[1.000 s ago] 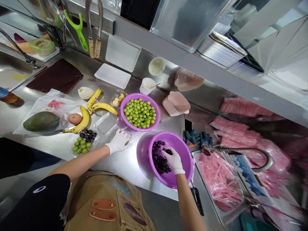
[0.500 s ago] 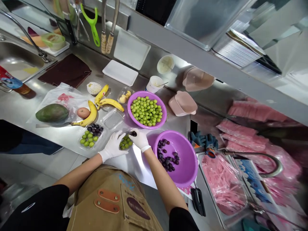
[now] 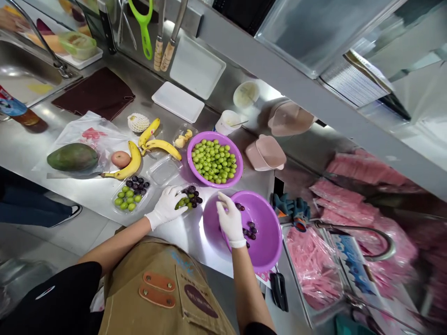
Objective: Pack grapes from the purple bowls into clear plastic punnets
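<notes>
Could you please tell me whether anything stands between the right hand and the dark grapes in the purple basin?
Nothing visible does: the gloved right hand is inside the purple basin, just beside the dark grapes.

Narrow gap, left hand (image 3: 166, 207) to purple basin (image 3: 268, 242)

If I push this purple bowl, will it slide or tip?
The purple bowl looks like thin plastic, so probably light, with only a few grapes inside. On the smooth steel counter, it would likely slide easily and might rock.
</notes>
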{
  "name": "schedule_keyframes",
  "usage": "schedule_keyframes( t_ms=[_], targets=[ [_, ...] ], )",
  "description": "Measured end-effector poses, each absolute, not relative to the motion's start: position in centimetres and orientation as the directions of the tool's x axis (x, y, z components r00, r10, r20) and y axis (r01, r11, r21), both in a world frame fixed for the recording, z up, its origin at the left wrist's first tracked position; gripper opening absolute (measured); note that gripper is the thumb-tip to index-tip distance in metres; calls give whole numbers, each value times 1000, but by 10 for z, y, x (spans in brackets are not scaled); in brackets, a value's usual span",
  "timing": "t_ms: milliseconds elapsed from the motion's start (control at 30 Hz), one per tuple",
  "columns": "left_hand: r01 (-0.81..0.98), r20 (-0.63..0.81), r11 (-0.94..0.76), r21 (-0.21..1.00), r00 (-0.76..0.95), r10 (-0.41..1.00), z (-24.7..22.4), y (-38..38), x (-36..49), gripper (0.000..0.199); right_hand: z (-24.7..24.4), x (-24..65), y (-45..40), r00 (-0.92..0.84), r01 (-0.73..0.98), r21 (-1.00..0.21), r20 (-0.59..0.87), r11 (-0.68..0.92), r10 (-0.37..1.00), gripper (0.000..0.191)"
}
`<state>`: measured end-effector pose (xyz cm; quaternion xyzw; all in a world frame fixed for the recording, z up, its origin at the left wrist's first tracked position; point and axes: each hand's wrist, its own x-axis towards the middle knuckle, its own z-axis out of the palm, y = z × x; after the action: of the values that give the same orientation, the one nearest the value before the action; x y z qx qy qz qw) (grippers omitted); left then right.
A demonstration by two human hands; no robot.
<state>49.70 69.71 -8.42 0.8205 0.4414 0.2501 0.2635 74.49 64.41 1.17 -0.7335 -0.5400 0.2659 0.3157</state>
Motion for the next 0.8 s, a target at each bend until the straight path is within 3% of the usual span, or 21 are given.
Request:
schedule_keyframes(
  t_ms=[67,367,533,667,800],
  targets=[
    [594,190,-535,601,544,818,-78,705,505,29,25,755,624,358,577,-771,-58,-269,932,45],
    [584,116,-720,375,741,661,-71,733,535,38,34,775,556,399,484,-801,-157,-353,903,44],
    [609,-3,-742,280,774,634,-64,742,544,36,25,758,562,407,587,-752,-45,-299,912,36],
    [565,-119,-790,237,824,553,-54,753,543,35,4,705,594,140,814,-571,7,-111,990,36],
    [567,-164,-798,204,824,543,-49,758,537,36,-20,661,630,19,965,-253,-189,-68,982,45]
  ],
)
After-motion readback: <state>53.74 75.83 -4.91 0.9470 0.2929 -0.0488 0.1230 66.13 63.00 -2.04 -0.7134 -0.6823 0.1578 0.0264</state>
